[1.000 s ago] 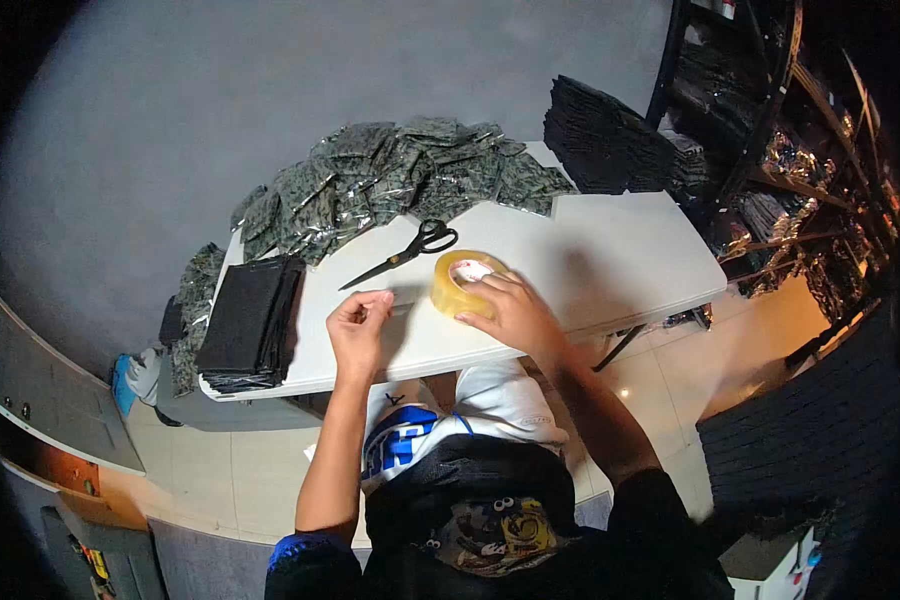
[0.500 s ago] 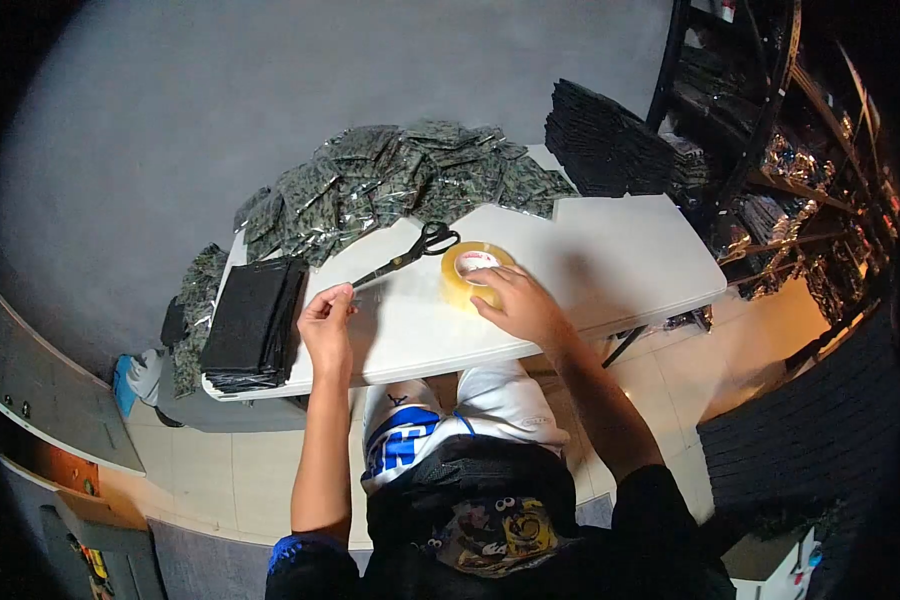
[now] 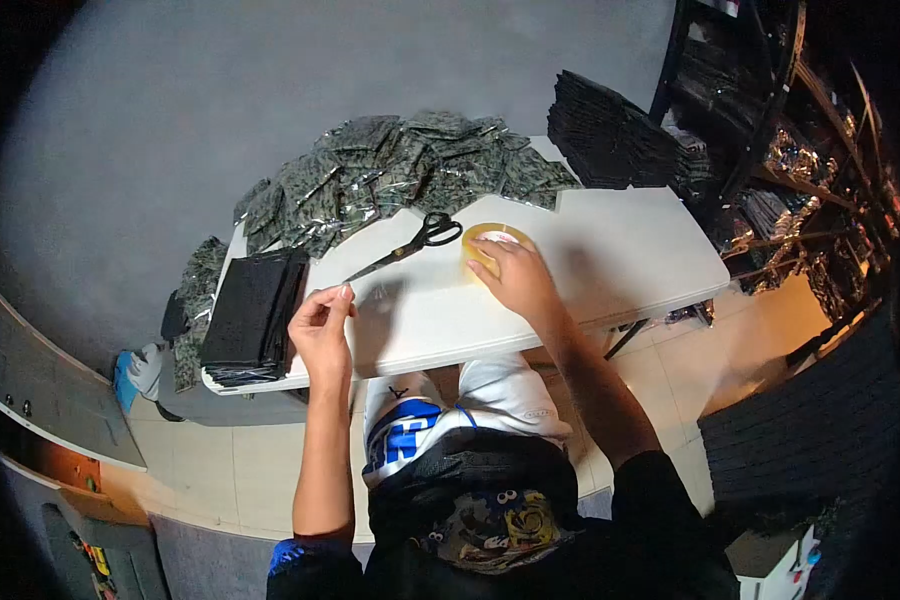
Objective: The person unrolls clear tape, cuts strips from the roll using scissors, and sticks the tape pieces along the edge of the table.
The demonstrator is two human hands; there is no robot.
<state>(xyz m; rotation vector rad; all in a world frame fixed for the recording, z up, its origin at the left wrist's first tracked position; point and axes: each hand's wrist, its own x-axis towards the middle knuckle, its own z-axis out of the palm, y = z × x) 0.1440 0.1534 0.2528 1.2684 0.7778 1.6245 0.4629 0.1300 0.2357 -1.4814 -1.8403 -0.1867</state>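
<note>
A roll of clear yellowish packing tape (image 3: 478, 240) is on the white table, partly covered by my right hand (image 3: 515, 275), whose fingers grip its near side. My left hand (image 3: 322, 320) is closed in a pinch at the table's front, beside the black stack; what its fingertips hold, if anything, is too faint to make out. Between the hands and a little farther back lie black-handled scissors (image 3: 410, 247), blades pointing toward my left hand. A stack of flat black packets (image 3: 253, 315) stands just left of that hand.
Camouflage-patterned items in clear plastic (image 3: 380, 175) are heaped along the back of the white table (image 3: 640, 250). A tall stack of black folded pieces (image 3: 610, 130) leans at the back right. Loaded shelving (image 3: 770, 150) stands beyond the right end. A grey wall is behind.
My right hand and the tape roll have shifted slightly back and to the right, away from my left hand. My left hand has moved a little left, still pinched. The scissors lie as before.
</note>
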